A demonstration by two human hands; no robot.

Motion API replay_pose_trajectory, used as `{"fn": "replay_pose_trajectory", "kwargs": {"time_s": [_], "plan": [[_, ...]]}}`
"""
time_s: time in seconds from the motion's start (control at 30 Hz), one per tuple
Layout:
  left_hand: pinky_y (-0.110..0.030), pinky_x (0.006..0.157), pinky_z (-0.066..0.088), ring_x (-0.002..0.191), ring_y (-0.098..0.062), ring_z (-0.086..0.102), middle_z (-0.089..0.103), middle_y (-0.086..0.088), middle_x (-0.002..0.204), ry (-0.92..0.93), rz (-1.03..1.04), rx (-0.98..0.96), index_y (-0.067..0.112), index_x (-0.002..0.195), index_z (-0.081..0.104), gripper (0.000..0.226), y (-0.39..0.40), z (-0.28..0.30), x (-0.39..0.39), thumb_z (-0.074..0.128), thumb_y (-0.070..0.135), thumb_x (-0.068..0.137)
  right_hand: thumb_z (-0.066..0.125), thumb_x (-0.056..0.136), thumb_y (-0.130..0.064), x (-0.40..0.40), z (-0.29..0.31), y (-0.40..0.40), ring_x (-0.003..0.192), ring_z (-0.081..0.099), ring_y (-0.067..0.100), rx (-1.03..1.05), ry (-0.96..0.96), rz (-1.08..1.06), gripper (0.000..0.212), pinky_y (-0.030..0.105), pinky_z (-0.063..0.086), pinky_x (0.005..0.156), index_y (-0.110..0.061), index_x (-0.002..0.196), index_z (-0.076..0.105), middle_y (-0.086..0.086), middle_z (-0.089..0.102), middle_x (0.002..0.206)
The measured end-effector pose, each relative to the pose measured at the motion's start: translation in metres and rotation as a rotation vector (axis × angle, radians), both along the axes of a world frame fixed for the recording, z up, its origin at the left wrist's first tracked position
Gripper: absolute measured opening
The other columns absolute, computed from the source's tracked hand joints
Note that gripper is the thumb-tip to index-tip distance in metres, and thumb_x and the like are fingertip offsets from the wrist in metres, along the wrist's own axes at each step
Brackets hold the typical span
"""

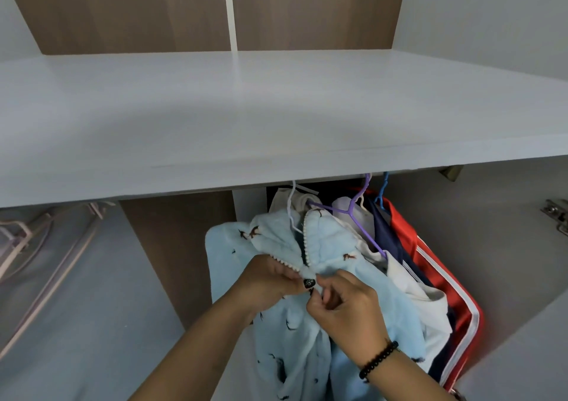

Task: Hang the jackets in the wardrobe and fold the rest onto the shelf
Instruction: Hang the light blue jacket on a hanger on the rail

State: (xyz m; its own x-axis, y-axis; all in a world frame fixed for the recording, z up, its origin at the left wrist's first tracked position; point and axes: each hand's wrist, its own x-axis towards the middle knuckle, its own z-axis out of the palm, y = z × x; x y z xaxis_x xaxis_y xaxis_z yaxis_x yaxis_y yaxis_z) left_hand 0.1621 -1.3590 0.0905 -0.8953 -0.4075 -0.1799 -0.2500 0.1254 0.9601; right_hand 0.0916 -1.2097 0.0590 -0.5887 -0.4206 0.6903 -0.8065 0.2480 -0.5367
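A light blue fleece jacket with small dark prints hangs on a white hanger below the white shelf. My left hand pinches the left front edge of the jacket at its white zipper. My right hand pinches the zipper on the right side, just below the collar. Behind it hang a white garment on a purple hanger, a navy garment on a blue hanger, and a red jacket with white stripes.
The wide white shelf spans the view, with brown wardrobe back panels above it. Pale pink empty hangers hang in the left compartment, past a brown divider. A metal door hinge sits at the right edge.
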Motion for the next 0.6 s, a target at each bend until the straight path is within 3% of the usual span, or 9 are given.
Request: {"fn": "replay_pose_trajectory", "kwargs": {"time_s": [0.13,0.23,0.3,0.37,0.47,0.6], "plan": [[-0.033,0.082,0.053,0.087,-0.023,0.066,0.068,-0.030,0.099,0.034,-0.100,-0.203,-0.015,0.093,0.067,0.022,-0.005,-0.005,0.002,0.072,0.005,0.086,0.075,0.048,0.013,-0.005,0.001,0.002,0.039,0.048,0.012,0.092,0.119,0.068,0.026,0.022,0.045,0.038,-0.006,0.065,0.069,-0.001,0.055,0.057],[-0.035,0.079,0.054,0.086,-0.016,0.067,0.073,-0.016,0.091,0.048,-0.167,-0.306,-0.004,0.087,0.072,0.013,-0.008,-0.005,0.004,0.068,0.009,0.089,0.072,0.057,0.009,-0.013,0.003,0.004,0.046,0.044,0.005,0.129,0.093,0.180,0.018,0.014,0.044,0.046,-0.007,0.065,0.067,-0.007,0.048,0.058],[-0.015,0.068,0.048,0.075,0.005,0.063,0.072,0.008,0.077,0.083,-0.157,-0.354,0.019,0.076,0.071,0.016,-0.008,-0.006,0.005,0.068,0.010,0.089,0.070,0.067,0.008,-0.018,0.006,0.003,0.053,0.045,0.001,0.112,-0.102,0.240,0.016,0.010,0.043,0.054,-0.008,0.068,0.068,-0.011,0.046,0.062],[-0.007,0.070,0.044,0.073,0.011,0.060,0.067,0.017,0.073,0.130,-0.102,-0.422,0.033,0.076,0.065,0.026,-0.006,-0.010,0.006,0.069,0.011,0.089,0.068,0.076,0.009,-0.021,0.009,0.004,0.050,0.054,0.004,0.086,-0.402,0.294,0.023,0.018,0.049,0.053,-0.014,0.071,0.070,-0.012,0.052,0.062],[-0.010,0.080,0.047,0.080,0.005,0.064,0.069,0.015,0.078,0.222,-0.036,-0.409,0.029,0.081,0.068,0.021,-0.001,-0.020,0.010,0.072,0.010,0.087,0.062,0.083,0.006,-0.020,0.013,0.008,0.043,0.061,0.018,0.085,-0.708,0.333,0.028,0.026,0.049,0.047,-0.019,0.073,0.070,-0.001,0.063,0.062],[-0.012,0.081,0.048,0.083,-0.003,0.066,0.071,0.004,0.082,0.321,0.052,-0.335,0.015,0.082,0.072,0.012,0.005,-0.034,0.014,0.073,0.004,0.084,0.063,0.084,0.003,-0.017,0.017,0.007,0.043,0.061,0.018,0.111,-0.965,0.273,0.022,0.022,0.043,0.041,-0.013,0.069,0.069,0.008,0.065,0.053]]}}
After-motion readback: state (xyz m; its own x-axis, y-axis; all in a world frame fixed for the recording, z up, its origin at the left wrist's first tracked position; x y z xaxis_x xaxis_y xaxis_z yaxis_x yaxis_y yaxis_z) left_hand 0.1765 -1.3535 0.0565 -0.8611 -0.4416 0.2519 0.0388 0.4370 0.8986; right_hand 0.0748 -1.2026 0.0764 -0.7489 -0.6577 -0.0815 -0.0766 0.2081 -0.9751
